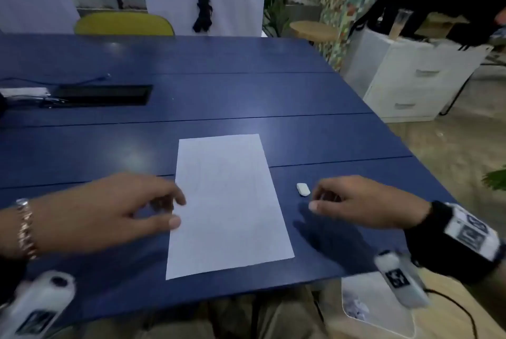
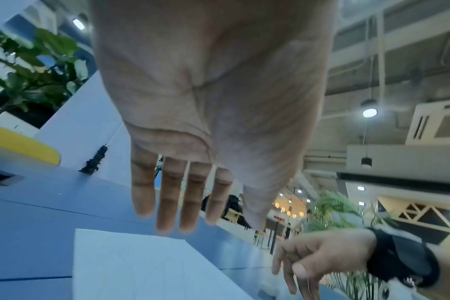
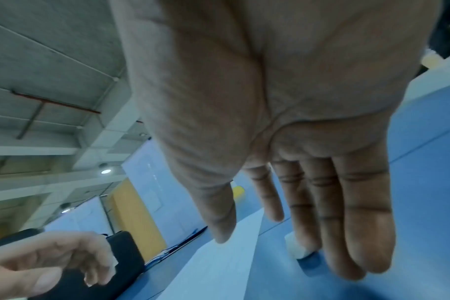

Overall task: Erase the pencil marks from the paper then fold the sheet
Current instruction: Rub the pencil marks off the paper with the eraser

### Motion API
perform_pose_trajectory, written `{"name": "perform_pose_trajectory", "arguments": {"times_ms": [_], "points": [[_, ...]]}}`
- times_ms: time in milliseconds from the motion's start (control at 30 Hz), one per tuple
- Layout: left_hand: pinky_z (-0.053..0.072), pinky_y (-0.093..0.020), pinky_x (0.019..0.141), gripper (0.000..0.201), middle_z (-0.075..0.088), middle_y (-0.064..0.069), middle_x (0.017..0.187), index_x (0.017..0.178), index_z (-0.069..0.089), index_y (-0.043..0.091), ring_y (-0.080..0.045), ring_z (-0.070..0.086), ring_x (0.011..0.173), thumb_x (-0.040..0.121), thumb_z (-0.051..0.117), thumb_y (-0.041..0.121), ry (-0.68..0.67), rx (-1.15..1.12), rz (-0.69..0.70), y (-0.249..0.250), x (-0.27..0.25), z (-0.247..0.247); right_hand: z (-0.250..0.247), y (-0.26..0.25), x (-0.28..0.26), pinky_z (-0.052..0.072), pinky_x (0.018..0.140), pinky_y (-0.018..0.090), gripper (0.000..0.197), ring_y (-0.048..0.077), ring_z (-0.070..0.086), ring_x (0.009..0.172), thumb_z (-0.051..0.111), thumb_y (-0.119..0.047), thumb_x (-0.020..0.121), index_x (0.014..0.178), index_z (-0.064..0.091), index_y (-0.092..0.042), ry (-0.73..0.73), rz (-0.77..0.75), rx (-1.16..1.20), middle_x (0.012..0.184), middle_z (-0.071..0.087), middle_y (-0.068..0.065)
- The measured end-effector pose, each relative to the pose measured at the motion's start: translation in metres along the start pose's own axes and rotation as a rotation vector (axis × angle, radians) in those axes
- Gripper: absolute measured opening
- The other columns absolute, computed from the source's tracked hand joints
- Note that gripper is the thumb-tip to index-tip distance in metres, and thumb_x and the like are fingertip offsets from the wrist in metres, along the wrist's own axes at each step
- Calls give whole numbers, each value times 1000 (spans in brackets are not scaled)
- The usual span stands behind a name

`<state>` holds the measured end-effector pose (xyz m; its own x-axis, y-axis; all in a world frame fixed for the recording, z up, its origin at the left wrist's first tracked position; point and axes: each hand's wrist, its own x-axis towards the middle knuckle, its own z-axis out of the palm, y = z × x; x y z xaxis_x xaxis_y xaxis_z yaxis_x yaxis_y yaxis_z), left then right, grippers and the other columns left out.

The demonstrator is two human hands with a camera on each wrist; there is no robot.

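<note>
A white sheet of paper [image 1: 227, 201] lies flat on the blue table [image 1: 191, 97], with only faint pencil lines showing on it. A small white eraser [image 1: 303, 189] lies on the table just right of the sheet. My left hand [image 1: 175, 212] hovers at the sheet's left edge, fingers relaxed and holding nothing. My right hand [image 1: 315, 200] hovers just right of the eraser with empty, loosely bent fingers. The left wrist view shows straight fingers [image 2: 167, 203] above the paper [image 2: 131, 263]. In the right wrist view the eraser [image 3: 297, 246] lies beneath straight fingers [image 3: 329, 213].
A black cable slot [image 1: 104, 95] and a white power strip [image 1: 24, 91] sit at the table's far left. A yellow chair [image 1: 124, 24] stands behind the table. A white drawer cabinet [image 1: 416, 76] stands off the right side. A white bin [image 1: 375, 308] sits on the floor by my right wrist.
</note>
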<state>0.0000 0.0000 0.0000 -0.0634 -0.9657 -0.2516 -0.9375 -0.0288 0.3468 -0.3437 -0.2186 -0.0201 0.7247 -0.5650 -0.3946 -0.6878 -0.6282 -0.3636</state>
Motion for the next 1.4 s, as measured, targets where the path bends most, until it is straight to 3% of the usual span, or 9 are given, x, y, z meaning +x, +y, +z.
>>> {"name": "perform_pose_trajectory", "arguments": {"times_ms": [167,400,533,633,767,867,1067,1233,1400], "points": [[45,-33,101,77,54,16,136,142,47,39,-8,56,115,84,31,87,79,220,-50,13,85,9,11,6,54,60,86,41,59,15,71,84,61,-75,82,114,55,-27,97,208,33,107,67,-4],[23,-52,124,99,8,0,174,165,16,22,-25,14,159,91,43,82,-3,192,-232,7,152,55,24,1,76,57,74,36,27,23,68,87,66,-36,94,100,67,-10,169,164,-153,100,71,5],[18,-56,125,109,-7,6,175,166,-2,33,-26,3,161,85,45,88,-54,202,-255,-4,156,62,14,1,75,58,71,27,15,12,72,76,71,-37,91,93,69,-22,199,23,-13,85,76,-5],[23,-56,120,114,12,4,173,163,-2,46,-31,21,155,74,52,93,-82,257,-216,-6,149,58,5,-3,86,55,74,22,17,9,69,84,77,-40,88,93,75,-23,242,-50,5,88,75,-9],[33,-49,112,110,34,2,145,154,20,61,-28,36,135,55,51,98,-119,257,-184,-4,142,57,6,-15,111,48,75,15,21,12,69,91,82,-33,85,104,80,-26,254,-120,12,95,76,-5],[31,-52,116,111,34,2,145,142,39,46,-28,35,139,46,53,101,-54,174,-141,2,146,63,14,-25,127,46,73,9,29,9,67,84,84,-26,83,110,77,-23,237,-152,20,97,74,-5],[2,-66,124,135,-10,10,174,163,-2,44,-27,-11,160,59,67,94,-168,154,-175,2,156,69,15,-30,151,41,66,10,23,6,62,77,88,-26,79,98,76,-21,311,-108,28,89,70,-7],[-7,-70,121,143,-24,18,169,157,-14,55,-28,-23,157,45,62,103,-195,142,-227,-1,159,70,13,-34,154,42,64,8,24,11,66,84,87,-28,79,99,77,-20,273,-139,-27,91,72,-6],[-7,-70,121,143,-25,17,169,156,-15,56,-28,-23,157,45,63,102,-204,139,-237,-1,158,69,5,-41,148,52,75,18,21,9,71,79,89,-30,74,92,79,-30,10,-179,22,83,77,-5]]}}
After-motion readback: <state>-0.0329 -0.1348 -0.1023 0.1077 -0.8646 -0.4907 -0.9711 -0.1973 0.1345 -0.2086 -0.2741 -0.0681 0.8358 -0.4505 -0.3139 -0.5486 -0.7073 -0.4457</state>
